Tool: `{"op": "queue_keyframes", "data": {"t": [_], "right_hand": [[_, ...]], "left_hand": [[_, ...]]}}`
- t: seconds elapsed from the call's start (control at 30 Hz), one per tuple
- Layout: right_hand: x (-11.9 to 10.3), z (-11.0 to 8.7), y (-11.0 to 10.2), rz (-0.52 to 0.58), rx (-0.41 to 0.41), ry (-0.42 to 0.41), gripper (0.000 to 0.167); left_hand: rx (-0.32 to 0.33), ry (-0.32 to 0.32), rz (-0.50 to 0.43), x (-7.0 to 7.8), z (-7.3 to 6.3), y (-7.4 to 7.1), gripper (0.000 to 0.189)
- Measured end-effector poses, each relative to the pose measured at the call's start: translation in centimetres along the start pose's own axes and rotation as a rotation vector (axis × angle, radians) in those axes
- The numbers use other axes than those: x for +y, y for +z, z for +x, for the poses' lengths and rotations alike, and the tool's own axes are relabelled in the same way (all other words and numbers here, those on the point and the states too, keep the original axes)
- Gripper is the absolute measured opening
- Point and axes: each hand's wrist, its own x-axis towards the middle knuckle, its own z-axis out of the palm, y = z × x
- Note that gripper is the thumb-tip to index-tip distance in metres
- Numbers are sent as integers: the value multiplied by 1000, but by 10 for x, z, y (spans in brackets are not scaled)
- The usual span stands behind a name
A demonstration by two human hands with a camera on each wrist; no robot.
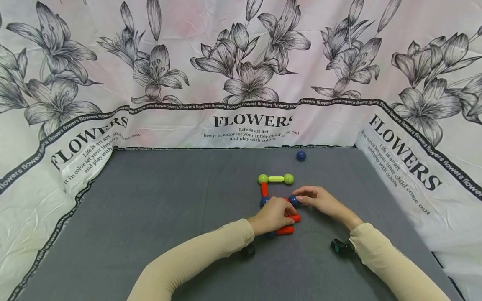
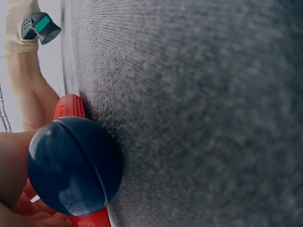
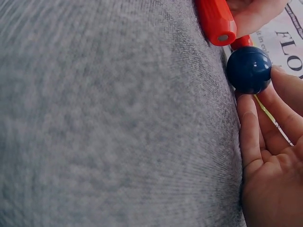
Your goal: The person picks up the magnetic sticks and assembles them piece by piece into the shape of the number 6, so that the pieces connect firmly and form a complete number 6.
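Note:
My right hand (image 1: 318, 201) pinches a blue ball (image 3: 249, 70) between thumb and fingers, right at the end of a red rod (image 3: 242, 43). My left hand (image 1: 274, 215) grips another red rod (image 1: 295, 218), whose bare end points right. Under the left hand lies part of a frame of rods and balls, partly hidden. A blue ball (image 2: 75, 165) at its near corner joins a red rod (image 1: 284, 230) pointing right. Farther back, a blue ball (image 1: 264, 202), a red rod (image 1: 264, 190) and a green ball (image 1: 262, 179) continue the frame.
From the green corner ball, a light green rod (image 1: 276, 179) runs right to a second green ball (image 1: 288, 179). One loose blue ball (image 1: 301, 156) sits near the back of the grey table (image 1: 169, 200). A flower-printed cloth (image 1: 169, 129) hangs behind and along both sides.

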Motion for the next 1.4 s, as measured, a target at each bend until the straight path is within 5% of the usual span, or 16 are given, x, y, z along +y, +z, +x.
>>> {"op": "queue_keyframes", "data": {"t": [0.27, 0.57, 0.83, 0.93, 1.13, 1.4], "right_hand": [[0, -1, 0, -5, -4, 9, 34], [0, -2, -1, 0, 14, -7, 34], [-6, -13, 0, -31, 163, -47, 31], [-14, -18, 1, -30, 202, -86, 29], [-28, -27, 15, -59, 143, -187, 21], [-32, -26, 35, -349, 110, -394, 17]], "left_hand": [[-11, 16, 24, 2, -4, -2, 25], [82, 50, -106, -9, -6, -19, 20], [162, 81, -130, -19, 1, -28, 16], [175, 72, -151, -23, 4, -31, 15], [159, 24, -190, -29, 4, -33, 15], [142, 21, -199, -31, 7, -32, 14]]}}
